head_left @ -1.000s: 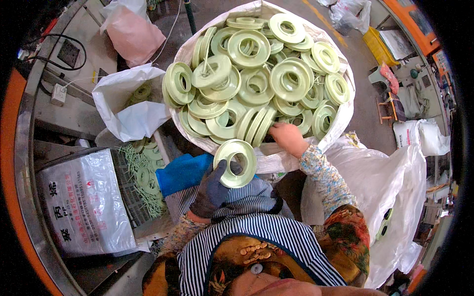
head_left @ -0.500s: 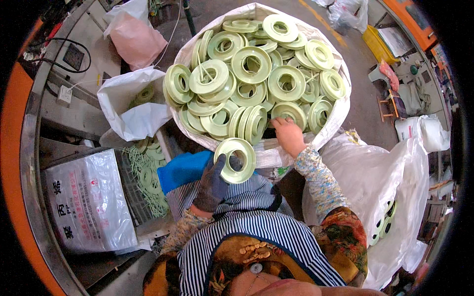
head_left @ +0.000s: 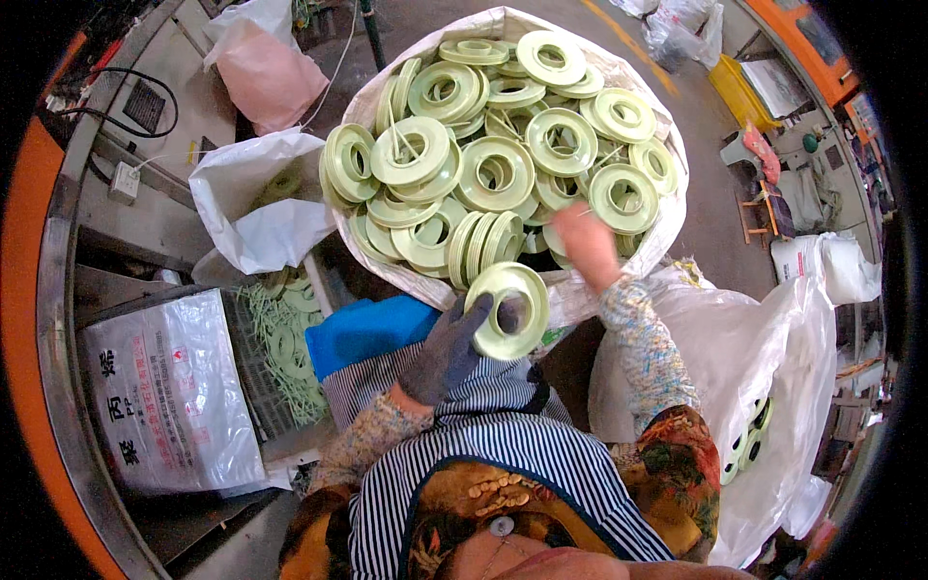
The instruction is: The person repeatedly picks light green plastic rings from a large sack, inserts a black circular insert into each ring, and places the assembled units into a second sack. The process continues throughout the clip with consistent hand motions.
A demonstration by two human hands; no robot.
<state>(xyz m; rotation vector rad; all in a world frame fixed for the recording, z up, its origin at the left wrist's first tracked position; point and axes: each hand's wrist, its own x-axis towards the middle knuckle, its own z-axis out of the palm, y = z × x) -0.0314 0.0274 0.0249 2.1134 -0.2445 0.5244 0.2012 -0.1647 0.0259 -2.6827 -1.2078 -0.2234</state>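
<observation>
In my gloved left hand (head_left: 442, 353) is a pale green plastic flanged ring (head_left: 534, 314), gripped by its left rim and tilted in front of the sack. My bare right hand (head_left: 587, 248) hangs over the near right part of the pile. Motion smears its fingers, and whether anything is in them does not show. Many similar rings (head_left: 495, 172) fill the large white woven sack (head_left: 674, 217), lying at all angles. Just beyond my left hand, several rings stand on edge in a stacked row (head_left: 480, 242).
At left are an open white bag (head_left: 261, 237), a bin holding green rings and thin scraps (head_left: 280, 353), and a printed plastic sack (head_left: 179, 396). A blue cloth (head_left: 367, 333) lies by my lap. Another white bag with rings (head_left: 715, 348) stands at right.
My left hand has carried its ring to the right. The right hand has come up off the pile and blurred. Several rings at the pile's middle and right have shifted.
</observation>
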